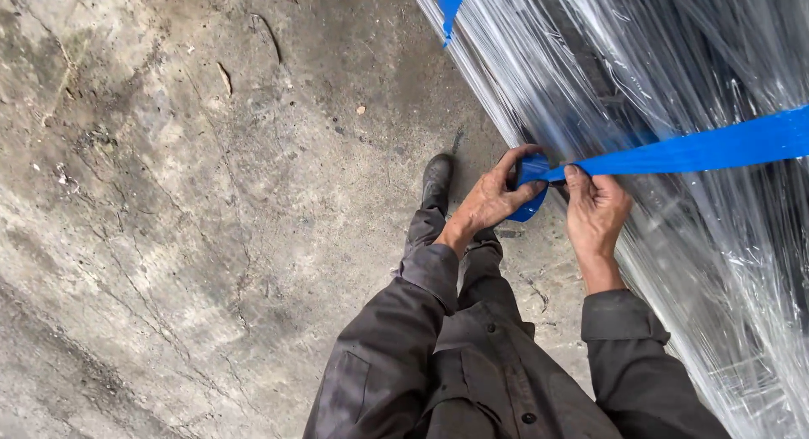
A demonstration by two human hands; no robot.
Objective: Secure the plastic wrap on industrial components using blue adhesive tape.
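Note:
My left hand (493, 195) grips a roll of blue tape (531, 182), fingers curled around it. My right hand (594, 210) pinches the blue tape strip (699, 151) right beside the roll, thumb pressed on it. The strip runs to the right across a tall load wrapped in clear stretch film (674, 85). Another piece of blue tape (451, 1) shows at the load's top corner. Both hands sit against the wrapped load's near edge.
Cracked, stained concrete floor (185, 220) fills the left side. My dark boot (436, 179) and grey trouser leg stand close to the base of the wrapped load. Grey sleeves cover both forearms.

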